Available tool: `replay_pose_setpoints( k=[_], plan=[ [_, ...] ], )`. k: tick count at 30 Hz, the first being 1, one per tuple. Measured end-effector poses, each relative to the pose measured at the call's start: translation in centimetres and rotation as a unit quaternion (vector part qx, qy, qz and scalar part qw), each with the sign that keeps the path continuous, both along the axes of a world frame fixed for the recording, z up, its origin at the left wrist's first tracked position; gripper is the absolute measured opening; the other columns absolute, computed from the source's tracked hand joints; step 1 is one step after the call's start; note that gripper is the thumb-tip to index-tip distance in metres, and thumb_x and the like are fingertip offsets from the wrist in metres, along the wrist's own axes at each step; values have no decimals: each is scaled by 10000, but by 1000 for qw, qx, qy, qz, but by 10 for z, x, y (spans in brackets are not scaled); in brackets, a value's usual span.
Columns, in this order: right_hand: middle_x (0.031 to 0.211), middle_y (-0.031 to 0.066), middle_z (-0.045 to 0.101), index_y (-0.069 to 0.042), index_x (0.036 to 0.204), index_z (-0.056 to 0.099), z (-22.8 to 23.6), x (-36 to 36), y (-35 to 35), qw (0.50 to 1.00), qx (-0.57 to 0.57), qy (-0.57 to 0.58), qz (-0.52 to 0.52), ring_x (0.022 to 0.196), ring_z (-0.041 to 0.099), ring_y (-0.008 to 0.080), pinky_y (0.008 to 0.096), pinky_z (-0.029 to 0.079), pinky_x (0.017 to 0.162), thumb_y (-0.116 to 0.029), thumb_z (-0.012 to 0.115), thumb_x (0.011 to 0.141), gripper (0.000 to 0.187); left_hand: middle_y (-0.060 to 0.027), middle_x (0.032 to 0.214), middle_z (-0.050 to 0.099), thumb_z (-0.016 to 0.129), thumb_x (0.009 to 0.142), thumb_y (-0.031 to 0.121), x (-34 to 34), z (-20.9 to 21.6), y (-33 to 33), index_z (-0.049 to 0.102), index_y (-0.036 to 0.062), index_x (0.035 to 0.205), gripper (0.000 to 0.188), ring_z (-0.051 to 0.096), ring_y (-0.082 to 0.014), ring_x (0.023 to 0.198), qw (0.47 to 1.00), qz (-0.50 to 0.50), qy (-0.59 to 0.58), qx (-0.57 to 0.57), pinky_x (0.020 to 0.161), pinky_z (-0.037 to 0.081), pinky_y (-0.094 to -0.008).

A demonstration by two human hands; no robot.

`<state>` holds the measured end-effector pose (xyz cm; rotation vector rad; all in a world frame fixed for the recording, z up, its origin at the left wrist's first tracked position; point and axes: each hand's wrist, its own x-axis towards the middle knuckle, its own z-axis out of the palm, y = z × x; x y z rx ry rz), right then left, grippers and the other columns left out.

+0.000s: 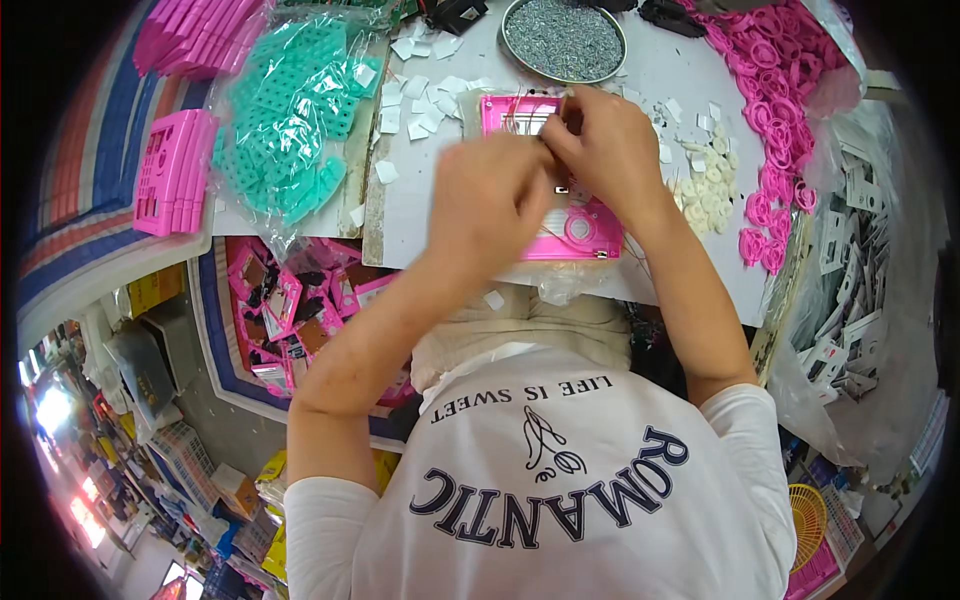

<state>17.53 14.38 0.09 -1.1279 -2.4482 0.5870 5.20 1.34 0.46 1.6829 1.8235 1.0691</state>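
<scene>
A pink plastic casing (pixel 545 245) with a round ring and thin wires lies on the table in front of me, on clear plastic film. Over its left and middle part is my left hand (pixel 485 205), slightly blurred, its fingers curled together. My right hand (pixel 610 150) bends over the casing's upper right, thumb and fingers pressed together. The fingertips of both hands nearly meet above the casing. Thin reddish wires (pixel 525 112) run by them at its upper part. Whatever the fingertips pinch is too small or hidden to make out.
A round tray of small metal screws (pixel 565 40) stands at the back. Bagged teal parts (pixel 290 120) and stacked pink casings (pixel 175 175) lie left; white squares (pixel 430 105), cream pieces (pixel 708 185) and pink rings (pixel 775 130) surround the work. A bin of pink parts (pixel 290 300) sits lower left.
</scene>
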Motion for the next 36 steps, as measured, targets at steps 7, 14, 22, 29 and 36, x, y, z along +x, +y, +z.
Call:
replay_pose_setpoints(
  k=[7,14,22,29,36],
  plan=[
    [808,129,690,-39,902,702,-3,11,-11,991,-72,110,7,749,660,342,445,523,706,-238,700,853,205,-92,1021,646,797,798,296,-31,-35,65,692,95,1018,317,639,-289,926,966,142,187,106,799,475,-446],
    [1055,40,648,-160,1111,754,-5,24,-7,961,76,46,261,985,568,269,423,460,858,-363,747,858,325,-79,1211,673,759,878,264,-80,-17,59,635,78,1350,523,624,-149,915,996,-3,-78,-50,808,516,-330],
    [1166,103,607,-167,1316,691,14,33,-2,942,53,-47,327,1084,553,309,419,467,930,-299,751,853,485,-80,974,769,708,906,193,-76,-9,70,759,32,1136,286,637,-126,761,993,29,-10,-118,740,531,-311],
    [1037,54,667,-149,1141,724,-2,2,42,955,203,122,180,1040,596,298,428,485,891,-134,753,791,352,-48,899,723,732,890,198,-44,-5,56,740,84,1003,161,640,-208,798,982,27,141,122,822,456,-370],
    [946,22,671,-119,951,703,-7,20,27,959,218,48,174,1014,589,266,440,458,903,-139,756,761,198,-35,860,723,721,905,186,-24,-7,41,713,94,1025,151,669,-189,841,995,57,57,62,943,364,-396]
  ],
)
